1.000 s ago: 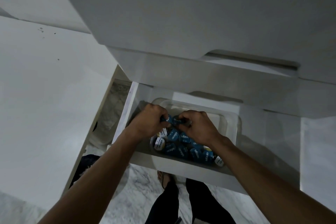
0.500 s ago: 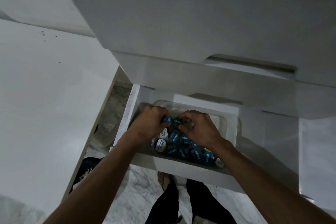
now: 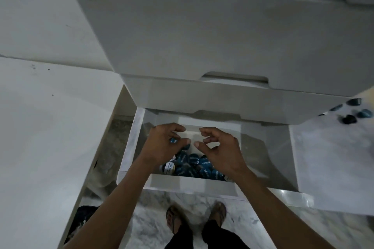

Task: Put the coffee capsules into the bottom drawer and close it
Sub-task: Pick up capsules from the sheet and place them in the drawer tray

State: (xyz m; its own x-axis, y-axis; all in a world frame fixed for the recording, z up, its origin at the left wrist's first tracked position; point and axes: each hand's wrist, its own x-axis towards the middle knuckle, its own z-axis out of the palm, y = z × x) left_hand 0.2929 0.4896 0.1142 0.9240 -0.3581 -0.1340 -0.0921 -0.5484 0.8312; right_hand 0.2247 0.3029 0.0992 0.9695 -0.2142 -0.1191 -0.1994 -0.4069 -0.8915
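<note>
While both hands hover over the open bottom drawer [image 3: 129, 147] at lower centre, the change from half a second back is plain: they were pinched together on capsules low over the pile, now they've lifted and come apart. Left hand [image 3: 164, 145], centre-left, fingers curled narrow around one blue capsule [image 3: 173, 140], which is not yet dropped. Just right of it, the right hand [image 3: 220, 151] is loosely spread with thumb and fingers apart, holding nothing. Below and between the hands, the capsule pile [image 3: 194, 166] lies in the drawer's clear bin, mostly blue, a few white-topped. Far right edge, several loose capsules [image 3: 352, 113] are on the pale counter, well apart from the drawer. Judgement: one batch released, more to fetch from the right; drawer stays open, closing comes last.
</note>
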